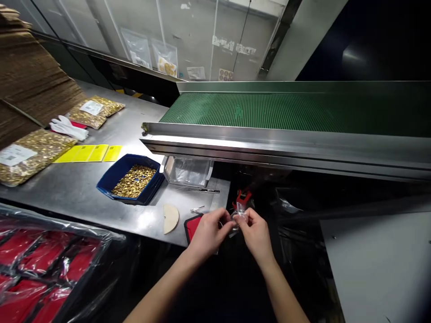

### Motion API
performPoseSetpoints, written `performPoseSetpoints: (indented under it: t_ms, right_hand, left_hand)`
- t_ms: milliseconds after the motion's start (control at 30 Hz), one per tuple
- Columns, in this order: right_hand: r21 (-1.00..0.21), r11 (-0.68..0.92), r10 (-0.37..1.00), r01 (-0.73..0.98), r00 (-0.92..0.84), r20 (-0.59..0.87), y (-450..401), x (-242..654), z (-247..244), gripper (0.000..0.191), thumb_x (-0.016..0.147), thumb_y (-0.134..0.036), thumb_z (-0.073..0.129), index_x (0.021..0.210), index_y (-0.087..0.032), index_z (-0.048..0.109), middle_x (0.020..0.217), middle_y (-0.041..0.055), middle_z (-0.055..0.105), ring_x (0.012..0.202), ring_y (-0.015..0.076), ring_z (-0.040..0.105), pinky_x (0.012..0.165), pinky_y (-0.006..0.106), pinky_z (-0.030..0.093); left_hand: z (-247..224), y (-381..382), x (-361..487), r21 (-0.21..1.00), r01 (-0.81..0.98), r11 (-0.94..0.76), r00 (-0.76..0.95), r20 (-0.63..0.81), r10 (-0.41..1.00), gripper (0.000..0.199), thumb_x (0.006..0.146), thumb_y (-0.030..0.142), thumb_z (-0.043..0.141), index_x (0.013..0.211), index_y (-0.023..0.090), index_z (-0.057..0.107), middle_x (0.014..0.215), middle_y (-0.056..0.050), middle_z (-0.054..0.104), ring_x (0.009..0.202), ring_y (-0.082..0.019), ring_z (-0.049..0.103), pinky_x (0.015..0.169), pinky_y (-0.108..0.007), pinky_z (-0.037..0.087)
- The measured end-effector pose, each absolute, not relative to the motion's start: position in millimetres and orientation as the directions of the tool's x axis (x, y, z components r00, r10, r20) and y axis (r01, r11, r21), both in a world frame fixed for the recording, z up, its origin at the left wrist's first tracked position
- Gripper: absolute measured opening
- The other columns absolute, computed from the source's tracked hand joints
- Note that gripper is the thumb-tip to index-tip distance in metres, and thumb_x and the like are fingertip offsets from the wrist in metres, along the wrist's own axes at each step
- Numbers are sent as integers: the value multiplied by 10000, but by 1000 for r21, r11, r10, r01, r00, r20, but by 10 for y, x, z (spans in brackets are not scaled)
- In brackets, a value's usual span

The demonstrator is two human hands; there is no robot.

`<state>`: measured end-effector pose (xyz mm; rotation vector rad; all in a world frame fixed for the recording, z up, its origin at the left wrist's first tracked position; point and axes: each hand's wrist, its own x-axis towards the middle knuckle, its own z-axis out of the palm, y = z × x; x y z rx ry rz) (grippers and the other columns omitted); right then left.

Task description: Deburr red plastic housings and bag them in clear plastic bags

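Note:
Just beyond the table's front right corner, my left hand (210, 231) and my right hand (254, 231) nearly meet, thumbs and fingers pinched. Between them is a small clear plastic bag (235, 228), held by both. A red and black object (243, 197) shows just behind the bag. Beside my left hand, partly covered by it, lies a red pad with a black edge (192, 227). Small metal tweezers or clippers (197, 209) rest near it, and a cream half-round piece (171, 219) is further left.
A blue bin (150, 190) holds small gold pieces (134, 181). Behind are a clear tray (188, 172) and the green conveyor (256, 110). Gold-filled bags (38, 150), yellow labels (97, 153), white gloves (69, 128) and stacked cardboard (30, 67) lie left. Wrapped red items (43, 253) fill the lower left.

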<state>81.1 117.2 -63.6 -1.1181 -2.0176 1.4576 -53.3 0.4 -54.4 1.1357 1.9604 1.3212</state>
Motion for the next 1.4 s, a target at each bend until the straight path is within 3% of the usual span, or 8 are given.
performPoseSetpoints:
  t_ms: [133, 300, 533, 667, 833, 933, 1067, 1400]
  right_hand:
    - [-640, 465, 823, 612, -566, 57, 1159, 996, -529, 452, 929, -413, 627, 632, -212, 351, 625, -57, 391, 546, 107, 305, 550, 268, 217]
    - [-729, 438, 671, 526, -731, -124, 1020, 1091, -339, 451, 924, -364, 594, 626, -223, 287, 574, -66, 334, 543, 112, 322, 535, 236, 268]
    - [-478, 663, 611, 576, -786, -98, 732, 1011, -330, 74, 890, -235, 569, 818, -245, 559, 839, 14, 626, 659, 166, 531, 540, 257, 267]
    - [-637, 536, 543, 554, -804, -243, 434, 732, -354, 401, 974, -418, 563, 633, -221, 489, 573, -43, 494, 534, 131, 457, 534, 256, 285]
    - [-894, 260, 22, 365, -928, -373, 251, 846, -548, 439, 681, -367, 896, 1061, -294, 689, 1016, -23, 703, 901, 190, 665, 754, 253, 472]
    - [-814, -188, 170, 549, -798, -578, 175, 990, -810, 384, 821, -471, 789, 1108, -232, 700, 1017, 40, 730, 901, 205, 702, 786, 296, 534]
    - [-559, -757, 253, 339, -637, -729, 1, 895, -1141, 484, 852, -593, 740, 1096, -175, 718, 1196, 137, 732, 1104, 259, 711, 916, 355, 568]
    - [-802, -547, 469, 242, -705, -533, -92, 706, -932, 398, 828, -472, 804, 1119, -206, 746, 1093, 71, 767, 1010, 254, 701, 916, 356, 547]
  left_hand:
    - [-591, 24, -505, 889, 389, 240, -637, 72, 768, 178, 809, 65, 517, 799, 236, 472, 800, 14, 542, 757, -189, 545, 704, -312, 420]
    - [-590, 40, -410, 902, 373, 217, -626, 72, 776, 186, 797, 125, 576, 924, 254, 532, 778, 37, 596, 680, -168, 577, 627, -273, 429]
    - [-421, -633, -378, 894, 357, 269, -669, 43, 742, 142, 867, 170, 523, 773, 245, 448, 741, 20, 528, 660, -167, 505, 629, -284, 391]
    - [-589, -1431, -98, 849, 178, 497, -527, -344, 777, 215, 818, 171, 518, 677, 228, 366, 666, 34, 455, 633, -155, 444, 591, -274, 321]
    - [-1143, -2334, 104, 661, -418, 624, -470, -745, 474, 533, 790, 673, 612, 658, 252, 315, 489, 67, 413, 434, -116, 328, 446, -246, 221]
    - [-1332, -2526, 153, 589, -554, 589, -509, -799, 319, 656, 676, 842, 641, 660, 249, 362, 429, 71, 432, 372, -99, 305, 414, -231, 193]
    - [-1382, -2398, 121, 614, -493, 616, -565, -765, 310, 680, 686, 878, 605, 610, 230, 412, 414, 36, 478, 368, -100, 335, 422, -236, 221]
    - [-1345, -2136, -43, 630, -365, 686, -657, -696, 289, 633, 731, 790, 640, 554, 214, 447, 461, 38, 459, 430, -134, 434, 480, -258, 275]
